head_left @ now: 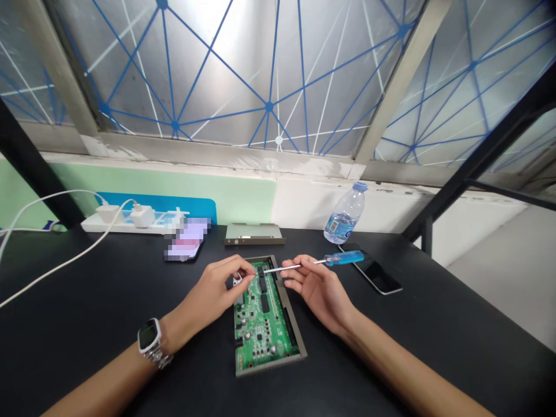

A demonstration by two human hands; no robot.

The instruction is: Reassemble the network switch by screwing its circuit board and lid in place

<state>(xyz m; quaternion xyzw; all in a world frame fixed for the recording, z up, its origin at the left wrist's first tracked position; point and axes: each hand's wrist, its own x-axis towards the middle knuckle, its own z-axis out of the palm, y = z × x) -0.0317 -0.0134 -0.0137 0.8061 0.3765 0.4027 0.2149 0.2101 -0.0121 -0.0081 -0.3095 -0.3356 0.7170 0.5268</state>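
A green circuit board lies in a shallow grey metal tray on the black table. My right hand holds a screwdriver by its metal shaft, with the clear blue handle sticking out to the right. Its tip points left, toward the far part of the board by a small black component. Over the board's upper left edge, my left hand has thumb and forefinger pinched together close to the tip. Whatever sits between those fingertips is too small or hidden to make out. A watch is on the left wrist.
Behind the board lies a grey metal cover. A water bottle and a dark phone are to the right. On the left, a white power strip with cables stands near a second phone. The wall closes off the back.
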